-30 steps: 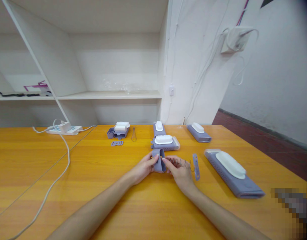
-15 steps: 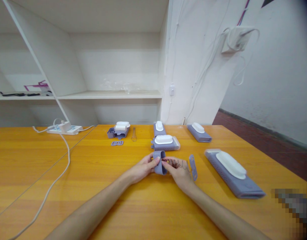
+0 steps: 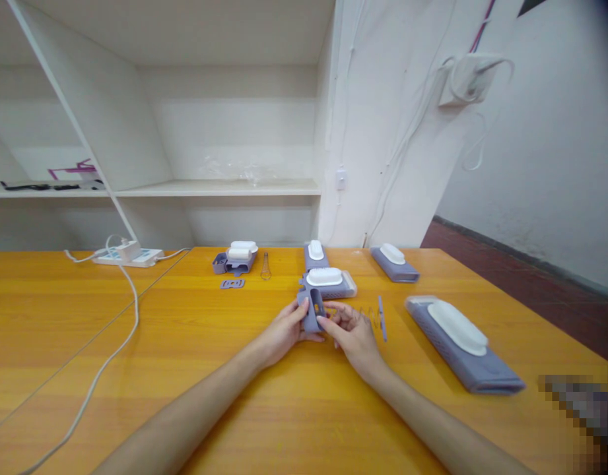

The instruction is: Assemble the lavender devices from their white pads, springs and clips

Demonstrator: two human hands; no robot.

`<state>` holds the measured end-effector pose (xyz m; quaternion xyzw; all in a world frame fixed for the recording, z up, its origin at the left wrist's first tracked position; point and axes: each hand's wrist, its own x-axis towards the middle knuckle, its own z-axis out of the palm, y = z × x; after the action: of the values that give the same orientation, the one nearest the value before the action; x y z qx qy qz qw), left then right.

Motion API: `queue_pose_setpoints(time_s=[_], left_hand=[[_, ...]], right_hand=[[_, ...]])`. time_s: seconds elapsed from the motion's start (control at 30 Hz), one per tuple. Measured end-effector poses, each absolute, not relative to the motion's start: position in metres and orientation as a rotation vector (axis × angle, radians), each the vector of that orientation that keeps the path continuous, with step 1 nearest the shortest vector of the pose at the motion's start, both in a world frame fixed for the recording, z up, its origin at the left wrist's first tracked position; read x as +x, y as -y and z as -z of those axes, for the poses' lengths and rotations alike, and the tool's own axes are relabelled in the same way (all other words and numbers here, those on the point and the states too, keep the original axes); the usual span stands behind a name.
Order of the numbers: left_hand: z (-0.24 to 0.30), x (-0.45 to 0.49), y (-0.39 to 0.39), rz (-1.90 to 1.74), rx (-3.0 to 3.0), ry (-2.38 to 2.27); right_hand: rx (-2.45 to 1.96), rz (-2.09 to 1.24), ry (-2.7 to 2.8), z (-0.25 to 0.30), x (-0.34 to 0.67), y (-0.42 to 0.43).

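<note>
My left hand (image 3: pixel 284 333) is wrapped round a hollow grey-purple plastic case (image 3: pixel 309 319), its open side tilted toward my right hand. My right hand (image 3: pixel 356 340) is closed at that opening, its fingers round a thin wire coil spring (image 3: pixel 370 316). Beyond the knuckles the spring sticks out to the right, toward a flat grey-purple plate (image 3: pixel 381 318) seen nearly edge-on. Fingers hide the spring's near end, so I cannot tell how far it reaches into the case. Just behind lies a grey-purple holder with a white oval top (image 3: pixel 324 277).
More white-topped holders lie at right (image 3: pixel 462 330), back right (image 3: pixel 395 262) and back centre (image 3: pixel 315 251). At back left are an opened unit (image 3: pixel 240 262), a loose flat plate (image 3: pixel 233 284) and another spring (image 3: pixel 265 267). A power strip (image 3: pixel 135 257) trails a white cable.
My left hand has tilted and turned the case, raising it slightly so its opening shows more. The plate on the right has turned from slanted to nearly edge-on.
</note>
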<state>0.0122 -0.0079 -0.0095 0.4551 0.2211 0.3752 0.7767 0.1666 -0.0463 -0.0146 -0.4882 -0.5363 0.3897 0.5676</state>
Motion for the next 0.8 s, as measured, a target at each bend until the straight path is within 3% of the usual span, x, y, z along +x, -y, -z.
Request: queue_pose_setpoints(time_s=[0.23,0.5,0.63,0.8], left_hand=[[0.007,0.004,0.000,-0.750,0.830,-0.411],[0.007,0.001,-0.001,-0.866,0.720,-0.425],[0.009,-0.004,-0.015,-1.113,0.760,-0.660],[0.017,-0.024,-0.043,-1.443,0.971,-1.211]], right_hand=[[-1.128,-0.914,1.275,0.018,0.167,0.049],[-1.248,-0.388,1.327,0.019,0.185,0.039],[-1.334,-0.159,1.428,0.024,0.201,0.027],[-1.469,-0.179,1.382,0.036,0.210,0.015]])
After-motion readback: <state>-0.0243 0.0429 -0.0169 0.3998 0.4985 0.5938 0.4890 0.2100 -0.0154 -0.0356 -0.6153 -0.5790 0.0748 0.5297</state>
